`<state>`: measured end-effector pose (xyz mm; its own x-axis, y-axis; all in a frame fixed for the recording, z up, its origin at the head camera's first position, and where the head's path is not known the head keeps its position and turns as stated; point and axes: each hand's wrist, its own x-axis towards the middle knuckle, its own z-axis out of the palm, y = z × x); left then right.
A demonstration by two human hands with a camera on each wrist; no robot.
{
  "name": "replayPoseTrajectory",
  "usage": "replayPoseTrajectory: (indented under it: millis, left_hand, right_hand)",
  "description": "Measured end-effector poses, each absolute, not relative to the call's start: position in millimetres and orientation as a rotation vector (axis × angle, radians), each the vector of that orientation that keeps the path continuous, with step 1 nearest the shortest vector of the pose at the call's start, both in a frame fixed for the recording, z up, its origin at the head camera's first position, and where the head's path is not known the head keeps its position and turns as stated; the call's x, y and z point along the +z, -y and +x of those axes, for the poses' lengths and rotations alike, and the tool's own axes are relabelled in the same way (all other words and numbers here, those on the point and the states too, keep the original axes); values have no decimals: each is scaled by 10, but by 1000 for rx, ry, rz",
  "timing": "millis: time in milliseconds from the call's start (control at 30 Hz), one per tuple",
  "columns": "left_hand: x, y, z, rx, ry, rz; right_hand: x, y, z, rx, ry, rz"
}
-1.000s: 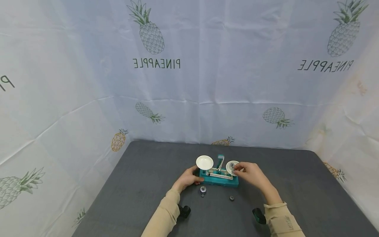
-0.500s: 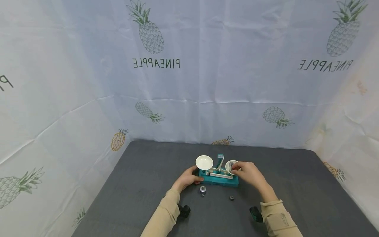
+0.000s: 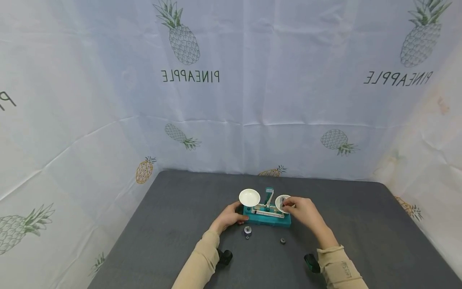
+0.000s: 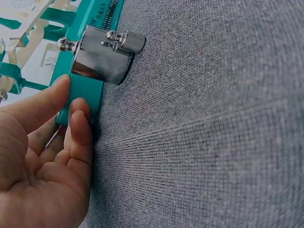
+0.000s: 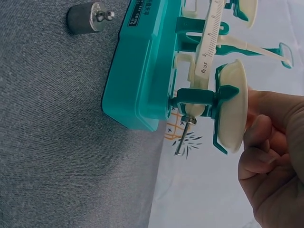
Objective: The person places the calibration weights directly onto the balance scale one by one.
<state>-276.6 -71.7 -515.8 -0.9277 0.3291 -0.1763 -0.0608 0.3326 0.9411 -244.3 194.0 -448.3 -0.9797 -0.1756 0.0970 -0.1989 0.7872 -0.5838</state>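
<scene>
A teal balance scale (image 3: 267, 220) with two white pans stands on the dark table. My left hand (image 3: 226, 216) grips the left end of its base, thumb on top and fingers curled at the side, as the left wrist view shows. The left pan (image 3: 249, 198) is bare. At the right pan (image 5: 233, 107), my right hand (image 3: 306, 210) reaches in with curled fingers and pinches a small metal weight (image 3: 282, 200), mostly hidden by the fingertips and the pan's rim. Before the base stand a large metal weight (image 4: 101, 54) and a smaller weight (image 4: 133, 42) beside it.
Another small metal weight (image 3: 283, 241) stands on the table (image 3: 173, 241) in front of the scale's right half. Black wrist devices (image 3: 225, 257) hang below both sleeves. Behind the table hangs a pale curtain (image 3: 231, 100) printed with pineapples.
My right hand has shifted slightly left and inward over the right pan, then stays there. The left hand keeps its grip on the base.
</scene>
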Motion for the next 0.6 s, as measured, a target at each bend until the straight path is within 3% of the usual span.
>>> replayPoseTrajectory:
  millis: [600]
  left_hand:
    - [-5203,720,-2782,1616,-2271,232]
  right_hand:
    - [-4447,-1968,-2273,956,2790,349]
